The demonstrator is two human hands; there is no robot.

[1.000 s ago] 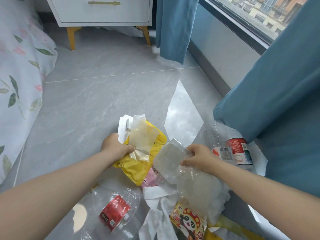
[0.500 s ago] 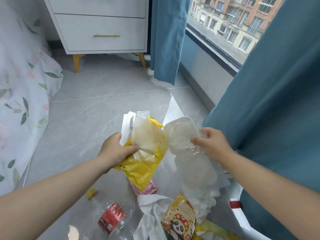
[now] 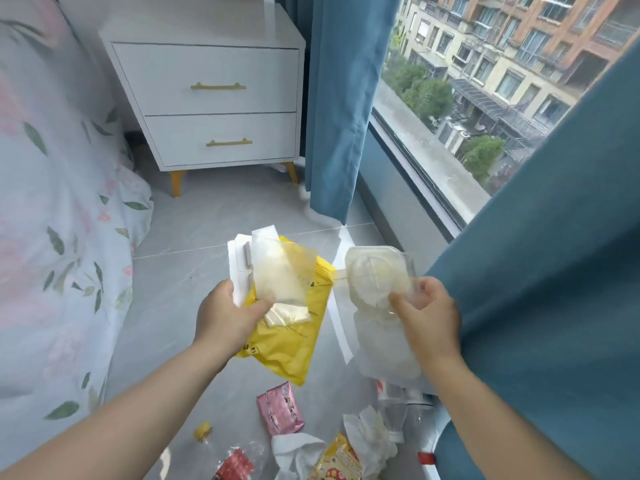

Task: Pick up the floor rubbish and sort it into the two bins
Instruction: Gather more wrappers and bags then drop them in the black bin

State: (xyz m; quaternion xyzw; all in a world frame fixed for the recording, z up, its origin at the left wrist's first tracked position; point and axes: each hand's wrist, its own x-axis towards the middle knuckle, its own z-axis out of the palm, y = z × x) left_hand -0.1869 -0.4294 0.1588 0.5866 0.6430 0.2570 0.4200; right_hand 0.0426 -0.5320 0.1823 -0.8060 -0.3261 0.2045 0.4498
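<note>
Your left hand (image 3: 227, 318) clamps the yellow bag (image 3: 289, 348) and flat wrappers (image 3: 282, 275) as one bundle, your right hand (image 3: 427, 318) pinches the clear tray (image 3: 375, 275), both held above the litter (image 3: 280, 408) on the near floor (image 3: 166, 306), likely to carry more per trip.

Both bare arms reach forward from the bottom corners of the view, the left forearm (image 3: 114, 410) from the lower left and the right forearm (image 3: 502, 417) from the lower right, with the hands raised side by side but apart. The left hand (image 3: 225, 317), its back to the camera, curls its fingers and thumb round a crumpled yellow plastic bag (image 3: 287, 341) bundled with a cloudy clear pouch (image 3: 282, 275) and white paper sheets (image 3: 239, 258). The right hand (image 3: 429, 317), also back-up, pinches the edge of a clear plastic clamshell container (image 3: 375, 271) between thumb and curled fingers.
</note>
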